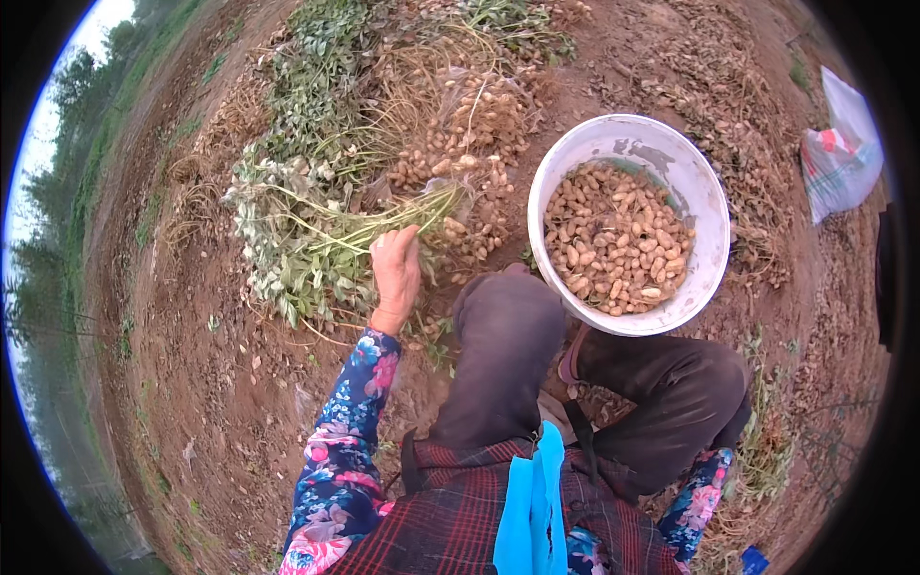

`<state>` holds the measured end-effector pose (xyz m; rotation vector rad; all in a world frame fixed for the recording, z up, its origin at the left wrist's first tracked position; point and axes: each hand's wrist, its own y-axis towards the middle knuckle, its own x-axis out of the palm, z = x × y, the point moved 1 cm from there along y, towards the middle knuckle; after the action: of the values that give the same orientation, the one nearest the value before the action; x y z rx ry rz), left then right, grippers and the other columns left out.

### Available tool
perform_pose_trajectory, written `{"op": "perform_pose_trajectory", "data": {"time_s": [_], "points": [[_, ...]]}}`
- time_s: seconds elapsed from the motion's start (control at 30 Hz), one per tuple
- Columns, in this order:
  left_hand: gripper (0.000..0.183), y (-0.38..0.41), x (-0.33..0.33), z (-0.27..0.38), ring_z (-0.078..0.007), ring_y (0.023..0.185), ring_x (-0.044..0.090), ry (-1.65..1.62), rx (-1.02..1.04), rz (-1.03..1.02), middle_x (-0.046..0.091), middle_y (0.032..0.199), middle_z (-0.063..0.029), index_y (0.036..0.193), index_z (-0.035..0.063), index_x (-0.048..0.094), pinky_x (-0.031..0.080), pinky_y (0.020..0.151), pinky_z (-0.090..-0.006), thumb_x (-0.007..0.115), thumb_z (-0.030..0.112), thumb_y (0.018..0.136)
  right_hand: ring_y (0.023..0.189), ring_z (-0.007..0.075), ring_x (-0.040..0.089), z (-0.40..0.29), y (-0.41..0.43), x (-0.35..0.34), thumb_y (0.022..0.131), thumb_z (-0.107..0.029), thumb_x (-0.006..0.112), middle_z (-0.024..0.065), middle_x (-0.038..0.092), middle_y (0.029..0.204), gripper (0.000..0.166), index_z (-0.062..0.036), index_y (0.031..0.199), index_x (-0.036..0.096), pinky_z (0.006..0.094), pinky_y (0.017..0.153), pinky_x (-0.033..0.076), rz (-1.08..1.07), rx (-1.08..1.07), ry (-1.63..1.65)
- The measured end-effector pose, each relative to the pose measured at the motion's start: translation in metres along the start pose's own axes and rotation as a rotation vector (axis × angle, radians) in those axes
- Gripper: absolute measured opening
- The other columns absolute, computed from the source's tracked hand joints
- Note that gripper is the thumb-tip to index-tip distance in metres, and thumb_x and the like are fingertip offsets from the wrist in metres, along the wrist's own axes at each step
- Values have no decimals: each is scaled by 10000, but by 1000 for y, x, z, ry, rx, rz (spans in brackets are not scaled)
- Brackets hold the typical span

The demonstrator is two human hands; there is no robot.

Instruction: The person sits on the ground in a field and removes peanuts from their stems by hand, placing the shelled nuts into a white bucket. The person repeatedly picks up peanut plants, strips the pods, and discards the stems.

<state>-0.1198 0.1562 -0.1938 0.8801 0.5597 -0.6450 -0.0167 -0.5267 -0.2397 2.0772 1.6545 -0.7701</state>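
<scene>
My left hand (396,267) is closed around the green stems of a peanut plant (334,228), whose leaves spread to the left over the soil. Peanut pods (478,241) lie at the root end, to the right of the hand. Above are more pulled peanut plants (316,79) with a heap of pods (489,115) on their roots. A white plastic bucket (701,172) stands right of my knee, partly filled with unshelled peanuts (622,241). My right hand is out of view; only its floral sleeve shows at the lower right.
Dried plant litter (740,115) covers the ground behind and right of the bucket. At the far right stands a white woven sack (841,158). My bent legs (510,345) are close to the bucket. A small blue object (753,560) lies at the bottom right.
</scene>
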Motion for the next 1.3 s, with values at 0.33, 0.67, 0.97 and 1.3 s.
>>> {"op": "perform_pose_trajectory", "data": {"time_s": [0.33,0.67,0.97,1.3], "points": [[156,68,-54,107,-218,681,451,-108,308,-5,455,679,-53,879,58,588,336,698,-318,574,-17,742,1134,274,453,-436,-32,117,670,-242,696,129,502,1176,547,-57,1153,515,368,924,372,-499,-1294,-49],[220,76,-72,163,-212,756,502,-159,448,-187,544,765,-58,855,41,611,391,726,-301,608,-74,667,835,299,592,-434,-49,228,635,-218,610,140,624,867,426,-98,1043,587,378,751,446,-1048,-1086,-365],[276,48,-33,203,-160,903,556,-1019,-345,-631,565,1017,-94,1051,-8,539,436,820,-290,592,28,783,752,110,540,-404,21,174,685,-38,546,40,604,847,291,10,967,598,256,682,443,-867,-594,246],[621,119,36,240,-229,1136,413,-1674,-418,-728,466,1201,-119,1217,-2,385,299,984,-400,646,342,771,818,127,544,-405,25,139,716,-76,550,76,591,898,318,-10,1026,577,267,739,436,-784,-623,549]]}}
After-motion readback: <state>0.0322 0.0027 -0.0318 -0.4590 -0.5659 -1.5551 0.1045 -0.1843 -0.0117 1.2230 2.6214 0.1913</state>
